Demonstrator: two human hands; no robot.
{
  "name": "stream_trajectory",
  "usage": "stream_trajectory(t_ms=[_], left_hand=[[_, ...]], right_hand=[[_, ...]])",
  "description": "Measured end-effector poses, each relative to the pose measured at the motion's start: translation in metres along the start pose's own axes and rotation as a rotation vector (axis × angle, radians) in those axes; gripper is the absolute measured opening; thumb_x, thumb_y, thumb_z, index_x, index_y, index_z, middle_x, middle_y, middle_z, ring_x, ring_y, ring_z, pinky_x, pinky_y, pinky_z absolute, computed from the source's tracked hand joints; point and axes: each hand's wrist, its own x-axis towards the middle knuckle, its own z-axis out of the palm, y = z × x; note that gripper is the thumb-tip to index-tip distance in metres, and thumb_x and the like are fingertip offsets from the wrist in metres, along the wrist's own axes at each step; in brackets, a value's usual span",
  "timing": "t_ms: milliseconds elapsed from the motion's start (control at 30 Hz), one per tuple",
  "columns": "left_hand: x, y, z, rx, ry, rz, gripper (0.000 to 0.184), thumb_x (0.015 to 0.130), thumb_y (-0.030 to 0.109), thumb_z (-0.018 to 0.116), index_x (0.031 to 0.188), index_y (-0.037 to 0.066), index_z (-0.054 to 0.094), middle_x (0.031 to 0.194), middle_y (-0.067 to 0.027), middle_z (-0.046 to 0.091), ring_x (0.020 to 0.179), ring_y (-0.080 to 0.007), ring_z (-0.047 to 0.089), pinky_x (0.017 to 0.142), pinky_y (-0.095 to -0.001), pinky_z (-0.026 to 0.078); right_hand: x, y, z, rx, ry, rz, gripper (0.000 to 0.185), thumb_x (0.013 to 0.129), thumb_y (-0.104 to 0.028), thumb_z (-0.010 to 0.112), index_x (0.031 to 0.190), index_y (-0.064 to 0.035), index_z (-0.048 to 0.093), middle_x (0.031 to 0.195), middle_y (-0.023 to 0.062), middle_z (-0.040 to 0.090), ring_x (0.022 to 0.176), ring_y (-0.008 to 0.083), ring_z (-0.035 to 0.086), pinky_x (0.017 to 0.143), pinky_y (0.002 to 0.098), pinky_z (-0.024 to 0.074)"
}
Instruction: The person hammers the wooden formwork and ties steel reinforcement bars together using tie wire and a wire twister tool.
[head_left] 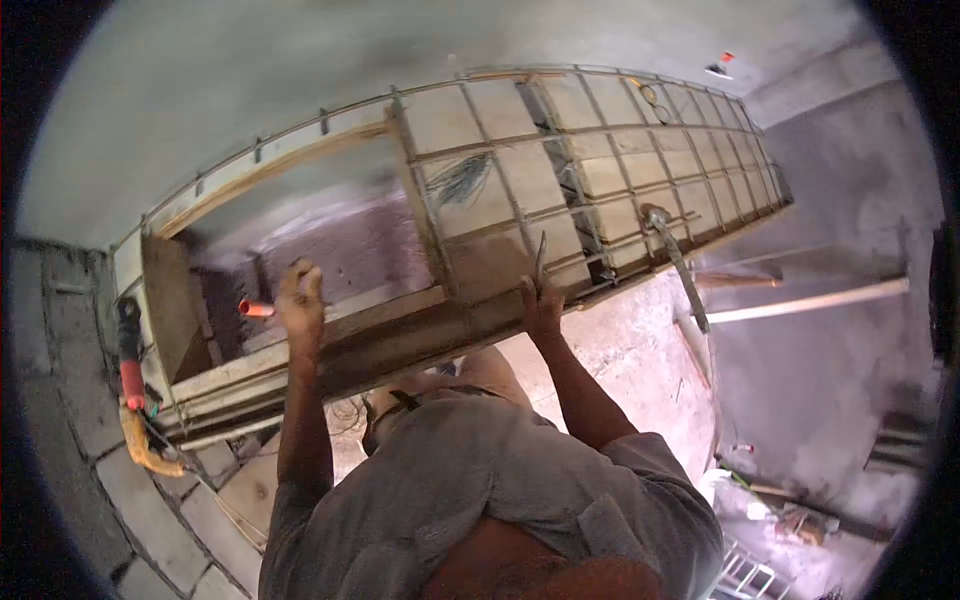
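Note:
My left hand (pixel 302 300) is raised over the near edge of a rectangular opening framed in wood. Its fingers are curled together; whatever they hold is too small or blurred to make out. My right hand (pixel 543 308) is closed around a slim metal tool (pixel 541 258), its tip pointing away from me. That hand is at the near edge of a rebar grid (pixel 520 215) over pale boards. A bundle of thin wire (pixel 458 178) lies on the boards ahead of my right hand. To its right, a hammer (pixel 680 262) rests with its handle over the edge.
An orange pipe end (pixel 257 308) sticks up in the opening. A red and black power tool (pixel 130 365) is at the far left, beside a block wall (pixel 75 350). A wooden plank (pixel 810 300) is on the right, and a ladder (pixel 745 572) is at the lower right.

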Motion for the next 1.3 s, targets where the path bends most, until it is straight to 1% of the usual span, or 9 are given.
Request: stream_trajectory(t_ms=[100,267,333,433,567,833,1067,1233,1300], left_hand=[[0.021,0.057,0.065,0.004,-0.319,0.134,0.027,0.087,0.022,0.064,0.107,0.004,0.062,0.1,-0.0168,0.063,0.093,-0.0309,0.06,0.085,-0.0394,0.046],[0.035,0.117,0.174,0.148,-0.505,0.415,0.045,0.086,0.027,0.062,0.121,0.001,0.054,0.121,-0.025,0.053,0.108,-0.0402,0.053,0.091,-0.0462,0.044],[0.04,0.113,0.228,0.23,-0.58,0.361,0.055,0.083,0.03,0.064,0.125,-0.003,0.049,0.124,-0.0274,0.05,0.113,-0.0413,0.051,0.093,-0.0443,0.044],[0.041,0.122,0.291,0.632,-0.674,0.206,0.074,0.078,0.034,0.068,0.136,0.001,0.037,0.129,-0.0284,0.047,0.117,-0.0419,0.048,0.099,-0.0467,0.04],[0.026,0.104,0.345,0.631,-0.554,0.309,0.077,0.076,0.036,0.069,0.136,0.001,0.036,0.128,-0.0262,0.049,0.118,-0.0412,0.047,0.098,-0.0481,0.039],[0.038,0.06,0.367,0.885,-0.429,0.308,0.083,0.073,0.035,0.069,0.14,0.007,0.03,0.119,-0.0251,0.056,0.109,-0.0397,0.055,0.094,-0.0458,0.044],[0.017,0.073,0.344,0.701,-0.437,0.183,0.099,0.069,0.043,0.072,0.144,0.004,0.021,0.119,-0.0241,0.056,0.111,-0.0387,0.054,0.095,-0.0448,0.043],[0.032,0.082,0.344,0.875,-0.662,-0.092,0.079,0.07,0.045,0.069,0.13,-0.001,0.046,0.117,-0.0221,0.058,0.111,-0.0357,0.055,0.094,-0.0423,0.045],[0.024,0.11,0.336,0.755,-0.554,0.204,0.064,0.075,0.043,0.066,0.127,0.011,0.053,0.114,-0.0196,0.06,0.106,-0.0334,0.059,0.091,-0.0422,0.047]], right_hand=[[0.028,-0.012,-0.054,0.637,-0.075,0.668,0.033,0.092,-0.031,0.056,0.085,0.0009,0.06,0.066,0.0179,0.056,0.058,0.0344,0.052,0.054,0.0428,0.0415],[0.001,0.02,-0.136,0.608,-0.212,0.609,0.027,0.092,-0.026,0.056,0.083,-0.001,0.06,0.061,0.0145,0.057,0.054,0.028,0.057,0.051,0.0377,0.0452],[-0.015,0.031,-0.16,0.753,-0.364,0.864,0.024,0.094,-0.023,0.053,0.086,-0.0019,0.061,0.066,0.0145,0.061,0.059,0.0297,0.063,0.056,0.0384,0.0512],[-0.108,0.088,-0.152,0.441,-0.418,0.617,0.025,0.093,-0.027,0.054,0.085,-0.0045,0.062,0.072,0.0174,0.063,0.065,0.0358,0.063,0.057,0.0429,0.05],[-0.263,0.171,-0.159,0.334,-0.577,0.978,0.032,0.091,-0.033,0.056,0.08,-0.0037,0.061,0.073,0.0215,0.062,0.069,0.0406,0.061,0.058,0.0471,0.0468],[-0.489,0.268,-0.26,0.114,-0.571,1.497,0.043,0.087,-0.038,0.053,0.082,0.0039,0.063,0.078,0.0262,0.064,0.079,0.0437,0.062,0.066,0.0497,0.0469],[-0.573,0.298,-0.259,-0.068,-0.598,1.538,0.043,0.085,-0.036,0.056,0.072,0.0048,0.061,0.07,0.0265,0.061,0.069,0.0411,0.059,0.063,0.0516,0.044],[-0.549,0.31,-0.228,0.063,-0.422,1.539,0.045,0.083,-0.04,0.06,0.07,0.0027,0.058,0.063,0.0191,0.059,0.059,0.0342,0.055,0.057,0.0472,0.0427],[-0.533,0.316,-0.225,0.059,-0.361,1.492,0.042,0.083,-0.039,0.061,0.069,0.0007,0.058,0.061,0.0162,0.058,0.056,0.0298,0.053,0.055,0.0445,0.0423]])
